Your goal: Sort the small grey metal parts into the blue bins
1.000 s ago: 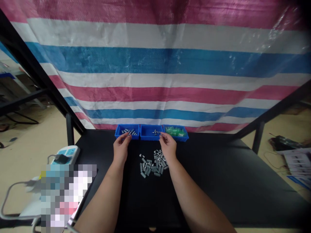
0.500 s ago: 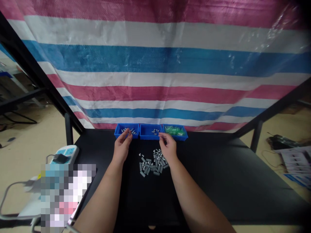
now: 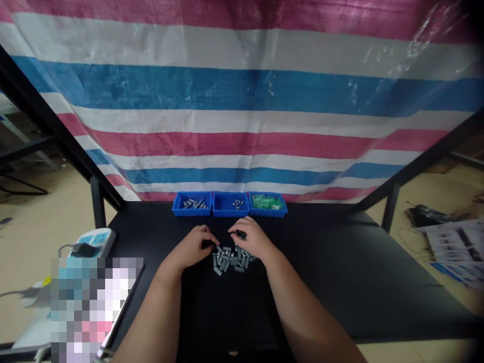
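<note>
Striped plastic tarp (image 3: 242,101) in pink, white and blue hangs behind a black table (image 3: 321,267), with a tan floor showing past its sides. Along the table's far edge three blue bins stand side by side, an arrangement that keeps their contents apart: the left bin (image 3: 191,214) holds short grey metal pegs (image 3: 194,203), the middle bin (image 3: 222,207) a few small screws (image 3: 237,203), and the right bin (image 3: 267,215) a heap of green pieces (image 3: 265,201). Nearer the person, a loose pile of grey pegs (image 3: 230,261) lies straight on the tabletop, between both hands, where either can reach it. The right hand (image 3: 251,239) is pinched, its fingertips (image 3: 235,231) closed on a small dark piece (image 3: 241,234) just above the pile, a grip that suits something so little. The left hand (image 3: 191,247) is curled at the pile's left side with its fingers bent down; whether it grasps anything cannot be told, since the fingers hide what lies beneath them. Just past the table's left edge sits a power strip (image 3: 93,241), and papers (image 3: 454,242) lie on the floor to the right.
</note>
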The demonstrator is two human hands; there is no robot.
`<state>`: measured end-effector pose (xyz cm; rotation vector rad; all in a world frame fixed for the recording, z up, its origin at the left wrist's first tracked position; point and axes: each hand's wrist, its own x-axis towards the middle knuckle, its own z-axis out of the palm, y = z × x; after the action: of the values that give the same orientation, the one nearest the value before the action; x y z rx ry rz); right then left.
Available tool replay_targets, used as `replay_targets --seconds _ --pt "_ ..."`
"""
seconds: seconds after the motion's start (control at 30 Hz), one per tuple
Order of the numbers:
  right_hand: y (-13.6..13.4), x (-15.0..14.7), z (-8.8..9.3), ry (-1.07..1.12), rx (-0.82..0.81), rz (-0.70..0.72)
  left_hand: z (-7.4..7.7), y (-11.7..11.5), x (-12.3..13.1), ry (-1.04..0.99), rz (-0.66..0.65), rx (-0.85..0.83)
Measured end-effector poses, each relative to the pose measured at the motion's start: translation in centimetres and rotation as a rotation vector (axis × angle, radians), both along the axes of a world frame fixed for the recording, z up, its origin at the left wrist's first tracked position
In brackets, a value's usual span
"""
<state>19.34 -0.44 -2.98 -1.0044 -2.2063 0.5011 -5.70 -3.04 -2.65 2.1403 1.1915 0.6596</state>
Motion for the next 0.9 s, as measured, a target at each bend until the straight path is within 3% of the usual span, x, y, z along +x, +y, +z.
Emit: replay_targets --seconds 0.23,0.4,0.57,0.77,0.9 --pt "-0.8 -2.3 -0.1 -0.203 -0.035 0.103 -1.1 0.5 0.3 0.129 0.027 -0.011" --pt "-0.5 -3.1 -0.8 -0.225 -0.035 0.049 -0.4 0.3 -0.3 0.026 0.016 -0.079" --pt "-0.3 -3.4 -1.2 -0.213 -0.028 -0.097 0.0 0.6 -0.4 -0.33 0.119 -0.259" --pt "-0.1 -3.7 -1.7 -0.135 0.008 -0.2 -1.4 2.7 0.7 -0.974 0.577 -0.362" --pt "0.6 -3.7 -2.2 0.179 -0.017 -0.263 -2.1 3.8 0.7 -1.261 0.727 -0.362"
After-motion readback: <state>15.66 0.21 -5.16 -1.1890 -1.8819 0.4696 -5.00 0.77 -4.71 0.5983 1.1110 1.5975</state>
